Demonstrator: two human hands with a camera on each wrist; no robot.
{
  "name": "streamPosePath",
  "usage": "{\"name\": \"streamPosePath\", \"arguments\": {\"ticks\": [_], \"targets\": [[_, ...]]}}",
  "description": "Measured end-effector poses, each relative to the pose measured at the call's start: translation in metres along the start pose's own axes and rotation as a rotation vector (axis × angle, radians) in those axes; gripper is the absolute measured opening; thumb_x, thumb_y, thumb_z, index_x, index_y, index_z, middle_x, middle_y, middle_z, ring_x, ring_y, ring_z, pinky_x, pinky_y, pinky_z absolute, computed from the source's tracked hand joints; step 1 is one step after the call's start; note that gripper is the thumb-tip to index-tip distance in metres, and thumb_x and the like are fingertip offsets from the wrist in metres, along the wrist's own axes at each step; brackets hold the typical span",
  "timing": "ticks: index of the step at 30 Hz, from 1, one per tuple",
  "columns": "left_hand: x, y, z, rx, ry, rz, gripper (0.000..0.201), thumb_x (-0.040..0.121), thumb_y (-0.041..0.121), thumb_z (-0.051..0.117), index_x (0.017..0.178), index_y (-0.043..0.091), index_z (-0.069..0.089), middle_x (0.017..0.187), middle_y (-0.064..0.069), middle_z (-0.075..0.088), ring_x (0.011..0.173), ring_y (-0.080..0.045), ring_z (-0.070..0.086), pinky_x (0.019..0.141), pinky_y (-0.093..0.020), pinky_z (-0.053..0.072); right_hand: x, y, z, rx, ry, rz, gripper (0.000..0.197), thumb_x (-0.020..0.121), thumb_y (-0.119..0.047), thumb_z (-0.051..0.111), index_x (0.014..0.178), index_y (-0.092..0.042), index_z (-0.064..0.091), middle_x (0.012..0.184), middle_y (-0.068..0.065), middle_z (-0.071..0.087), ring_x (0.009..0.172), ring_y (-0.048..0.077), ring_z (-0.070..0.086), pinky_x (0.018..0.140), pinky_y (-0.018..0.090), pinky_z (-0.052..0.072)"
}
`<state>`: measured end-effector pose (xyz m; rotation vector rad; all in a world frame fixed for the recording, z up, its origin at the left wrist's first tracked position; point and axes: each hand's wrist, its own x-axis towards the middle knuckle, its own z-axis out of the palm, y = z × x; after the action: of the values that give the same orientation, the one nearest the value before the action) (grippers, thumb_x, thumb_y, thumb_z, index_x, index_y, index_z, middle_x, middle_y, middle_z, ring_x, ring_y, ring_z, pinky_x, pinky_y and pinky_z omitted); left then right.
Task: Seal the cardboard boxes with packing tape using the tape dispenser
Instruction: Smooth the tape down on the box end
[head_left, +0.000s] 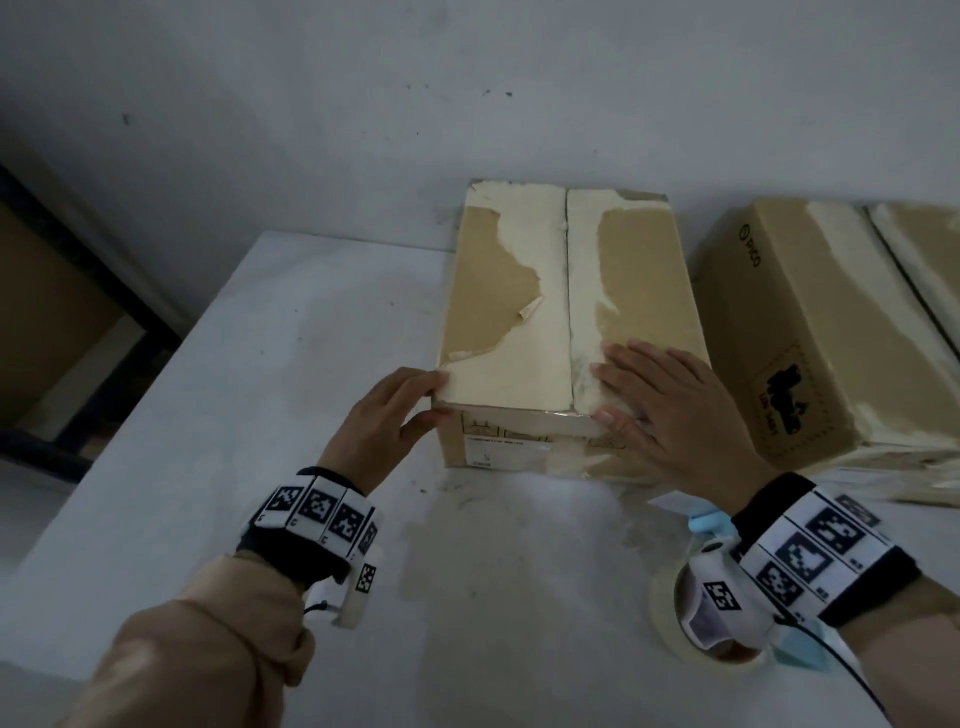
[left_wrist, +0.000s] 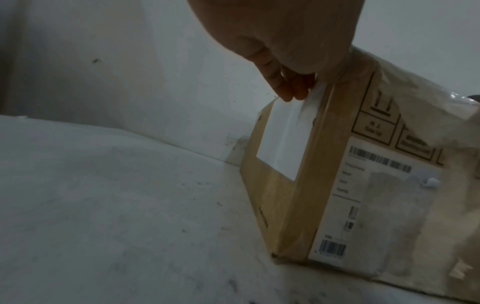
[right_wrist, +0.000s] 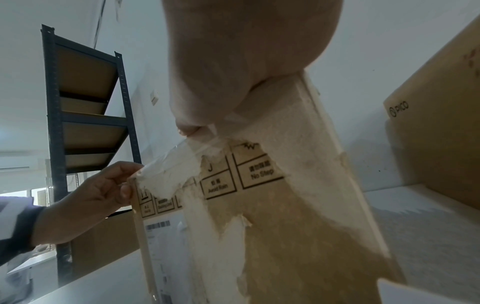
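A worn cardboard box (head_left: 571, 291) with torn paper patches stands on the white table (head_left: 260, 364), its top flaps meeting in a middle seam. My left hand (head_left: 441, 395) grips the box's near left top corner, fingers over the edge and thumb on the front face. The left wrist view shows those fingers (left_wrist: 288, 90) curled on the side of the box (left_wrist: 311, 185). My right hand (head_left: 639, 395) lies flat on the right flap near the seam, thumb at the front edge. A tape dispenser (head_left: 662, 592) with a beige roll and blue parts lies on the table under my right wrist, partly hidden.
A second cardboard box (head_left: 831, 338) marked with a logo stands close to the right. A dark metal shelf rack (right_wrist: 85, 102) is off the table's left side. The wall runs right behind both boxes.
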<state>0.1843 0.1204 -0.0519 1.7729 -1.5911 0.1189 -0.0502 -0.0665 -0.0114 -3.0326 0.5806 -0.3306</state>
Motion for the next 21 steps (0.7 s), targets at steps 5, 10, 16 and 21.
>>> {"name": "streamPosePath", "arguments": {"ticks": [5,10,16,21], "targets": [[-0.008,-0.002,-0.005,0.025,-0.236,-0.071,0.089,0.068,0.029,0.077,0.138,0.034,0.022,0.113,-0.017,0.065,0.095,-0.021,0.065,0.073,-0.039,0.057,0.0,-0.001,-0.002,-0.001,-0.012,0.007,0.066,0.095,-0.054,0.014,0.119,-0.012,0.059,0.128,0.01,0.058,0.118,0.029,0.052,0.096,0.038,0.029],[-0.001,0.004,-0.005,-0.072,-0.085,-0.211,0.064,0.078,0.046,0.052,0.134,0.016,0.044,0.11,-0.01,0.069,0.094,-0.005,0.063,0.08,-0.029,0.051,-0.001,0.001,-0.002,0.015,-0.04,0.018,0.064,0.095,-0.055,0.015,0.121,-0.015,0.057,0.131,0.008,0.056,0.121,0.027,0.049,0.097,0.037,0.028],[0.009,0.005,-0.008,-0.129,-0.1,-0.26,0.056,0.079,0.031,0.067,0.127,0.006,0.052,0.108,-0.011,0.068,0.095,-0.008,0.058,0.083,-0.039,0.055,0.001,-0.001,-0.002,0.007,-0.054,0.03,0.064,0.095,-0.054,0.014,0.121,-0.014,0.057,0.131,0.008,0.056,0.121,0.027,0.049,0.097,0.036,0.028],[0.012,0.0,-0.017,0.02,-0.179,-0.102,0.075,0.067,0.064,0.055,0.128,0.023,0.041,0.138,-0.01,0.044,0.116,-0.005,0.044,0.088,-0.037,0.051,0.001,-0.001,-0.002,0.043,-0.066,0.031,0.07,0.094,-0.057,0.012,0.121,-0.012,0.058,0.13,0.01,0.056,0.121,0.029,0.051,0.099,0.033,0.024]]}}
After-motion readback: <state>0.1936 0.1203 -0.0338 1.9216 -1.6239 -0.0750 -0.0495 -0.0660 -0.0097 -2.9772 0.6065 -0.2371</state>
